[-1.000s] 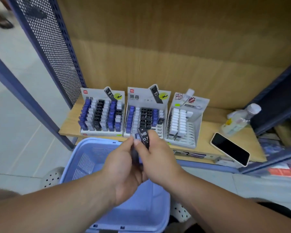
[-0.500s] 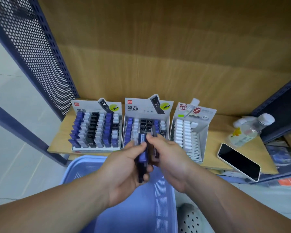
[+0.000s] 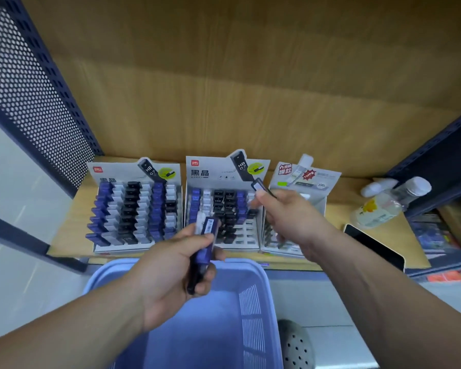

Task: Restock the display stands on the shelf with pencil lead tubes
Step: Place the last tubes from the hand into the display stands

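Pencil lead tube [image 3: 260,187], apparently black, is pinched in the right hand [image 3: 290,219]; the left hand [image 3: 171,272] grips spares [image 3: 205,242]. Placing it next calls for a free slot [image 3: 248,237] in the middle stand [image 3: 210,171].

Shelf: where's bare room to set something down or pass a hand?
Bare wood: a strip left of the left stand, up to the perforated panel; a gap between the right stand and the bottle and phone. Middle stand has empty slots at its front right. Crowded: the three stands sit side by side, no hand room between.
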### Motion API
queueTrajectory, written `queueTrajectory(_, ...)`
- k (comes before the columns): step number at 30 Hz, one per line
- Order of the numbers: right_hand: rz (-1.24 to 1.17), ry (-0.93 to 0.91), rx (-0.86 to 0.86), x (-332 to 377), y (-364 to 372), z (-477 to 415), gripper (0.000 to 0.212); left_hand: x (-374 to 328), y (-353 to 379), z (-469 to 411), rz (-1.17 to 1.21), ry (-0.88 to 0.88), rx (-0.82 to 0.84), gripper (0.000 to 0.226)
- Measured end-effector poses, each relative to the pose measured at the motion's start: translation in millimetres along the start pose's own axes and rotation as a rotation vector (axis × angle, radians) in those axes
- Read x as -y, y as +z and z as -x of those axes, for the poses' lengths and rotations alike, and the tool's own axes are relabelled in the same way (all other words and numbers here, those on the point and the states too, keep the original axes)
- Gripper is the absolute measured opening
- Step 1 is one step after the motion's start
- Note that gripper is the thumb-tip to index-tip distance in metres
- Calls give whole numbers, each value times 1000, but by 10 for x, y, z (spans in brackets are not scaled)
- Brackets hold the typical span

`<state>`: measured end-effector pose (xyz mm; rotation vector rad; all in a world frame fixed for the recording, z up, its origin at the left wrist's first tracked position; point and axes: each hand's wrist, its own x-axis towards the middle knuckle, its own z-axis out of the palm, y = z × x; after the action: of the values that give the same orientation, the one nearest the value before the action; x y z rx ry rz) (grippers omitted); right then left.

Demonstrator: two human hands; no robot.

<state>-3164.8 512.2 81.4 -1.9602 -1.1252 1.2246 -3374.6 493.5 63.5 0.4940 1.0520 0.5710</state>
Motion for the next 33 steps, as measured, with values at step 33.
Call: queueTrajectory(33, 372, -259, -138, -317, -116, -793, 15, -183, -23, -91, 58, 0, -53, 23)
